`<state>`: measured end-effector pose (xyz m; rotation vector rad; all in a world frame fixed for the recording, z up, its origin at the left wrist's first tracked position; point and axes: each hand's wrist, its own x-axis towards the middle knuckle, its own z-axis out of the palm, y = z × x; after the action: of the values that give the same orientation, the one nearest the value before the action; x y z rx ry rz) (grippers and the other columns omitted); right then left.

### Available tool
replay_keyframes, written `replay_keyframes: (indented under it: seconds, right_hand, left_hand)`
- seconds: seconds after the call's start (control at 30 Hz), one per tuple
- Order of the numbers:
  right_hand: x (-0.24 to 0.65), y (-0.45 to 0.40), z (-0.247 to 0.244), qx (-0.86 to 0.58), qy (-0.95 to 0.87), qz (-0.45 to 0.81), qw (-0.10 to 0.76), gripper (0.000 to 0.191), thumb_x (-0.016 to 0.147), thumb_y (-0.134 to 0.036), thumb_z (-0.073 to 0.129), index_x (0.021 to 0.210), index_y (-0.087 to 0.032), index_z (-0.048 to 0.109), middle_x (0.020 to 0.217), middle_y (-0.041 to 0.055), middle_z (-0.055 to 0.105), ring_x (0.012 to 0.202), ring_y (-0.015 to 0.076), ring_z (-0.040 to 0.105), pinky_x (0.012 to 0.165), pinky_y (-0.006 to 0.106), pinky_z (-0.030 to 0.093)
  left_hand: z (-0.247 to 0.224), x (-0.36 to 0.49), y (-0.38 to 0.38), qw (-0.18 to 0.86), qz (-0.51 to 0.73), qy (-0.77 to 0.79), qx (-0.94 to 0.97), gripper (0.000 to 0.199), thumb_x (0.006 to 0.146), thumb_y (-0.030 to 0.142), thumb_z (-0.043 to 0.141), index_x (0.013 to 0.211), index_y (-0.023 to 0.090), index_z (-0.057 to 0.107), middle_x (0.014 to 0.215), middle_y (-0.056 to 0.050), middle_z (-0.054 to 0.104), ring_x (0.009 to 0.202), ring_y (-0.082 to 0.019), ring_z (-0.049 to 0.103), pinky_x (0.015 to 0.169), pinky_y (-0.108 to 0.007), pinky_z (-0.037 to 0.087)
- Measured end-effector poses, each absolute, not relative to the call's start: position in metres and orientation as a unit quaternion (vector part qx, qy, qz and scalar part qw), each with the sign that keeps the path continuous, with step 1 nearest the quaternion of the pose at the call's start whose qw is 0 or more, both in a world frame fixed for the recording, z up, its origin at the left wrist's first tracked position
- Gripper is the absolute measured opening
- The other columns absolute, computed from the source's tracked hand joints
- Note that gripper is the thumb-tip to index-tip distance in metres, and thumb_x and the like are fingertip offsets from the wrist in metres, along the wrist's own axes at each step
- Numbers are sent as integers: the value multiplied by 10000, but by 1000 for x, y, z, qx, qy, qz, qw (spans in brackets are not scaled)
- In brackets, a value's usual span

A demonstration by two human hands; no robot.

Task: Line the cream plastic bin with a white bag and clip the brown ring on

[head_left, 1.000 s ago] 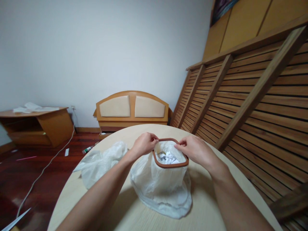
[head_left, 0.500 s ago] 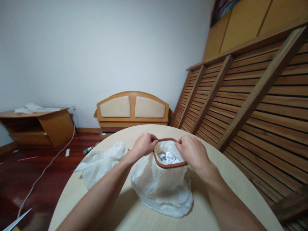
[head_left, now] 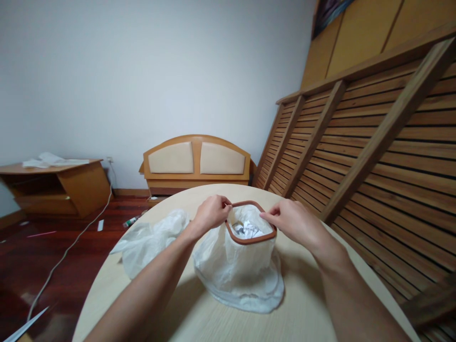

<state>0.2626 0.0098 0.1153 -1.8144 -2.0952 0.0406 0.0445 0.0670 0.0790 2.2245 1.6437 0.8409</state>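
A bin with a brown rim (head_left: 251, 241) stands on the round table (head_left: 320, 294), a white plastic bag (head_left: 245, 280) hanging over its outside and spreading round its base. Crumpled paper (head_left: 249, 229) lies inside the bin. My left hand (head_left: 213, 212) pinches the rim at its left back corner. At the right side, the thumb and finger of my right hand (head_left: 290, 218) are pinched on the bag's edge inside the rim. Another crumpled plastic bag (head_left: 153, 244) rests on the table, left of the bin and partly behind my left forearm.
Behind the table is a headboard (head_left: 196, 159). Slatted wooden panels (head_left: 356, 142) lean along the right. At the left stand a low wooden cabinet (head_left: 83, 187) and a white cable (head_left: 67, 251) on the floor, with small litter near it.
My right hand has shifted off the rim's right side, its grasp now narrowed to the fingertips. The rim's front has risen slightly in view, and its right corner now shows.
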Motion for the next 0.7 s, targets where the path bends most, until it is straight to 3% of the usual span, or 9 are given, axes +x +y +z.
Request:
replay_keyframes:
  seconds: [0.13, 0.33, 0.7]
  right_hand:
    - [268, 10, 114, -625, -759, 50, 176, 307, 837, -368, 646, 581, -204, 692, 615, 32, 702, 618, 171, 639, 539, 276, 331]
    - [262, 13, 107, -641, -746, -23, 179, 286, 839, -245, 593, 568, -185, 658, 625, 57, 690, 618, 164, 628, 573, 279, 339]
    - [260, 11, 105, -664, -723, -57, 183, 262, 888, -303, 589, 695, -188, 724, 780, 95, 750, 700, 188, 673, 596, 281, 365]
  left_hand:
    - [80, 45, 65, 103, 280, 590, 750, 256, 842, 273, 539, 928, 170, 757, 910, -122, 760, 812, -246, 681, 706, -306, 452]
    - [80, 46, 63, 95, 265, 607, 743, 234, 846, 270, 524, 887, 180, 736, 906, -103, 762, 829, -239, 688, 697, -299, 452]
    - [83, 46, 61, 85, 260, 607, 746, 249, 859, 281, 522, 896, 184, 748, 903, -98, 765, 819, -224, 690, 689, -285, 455]
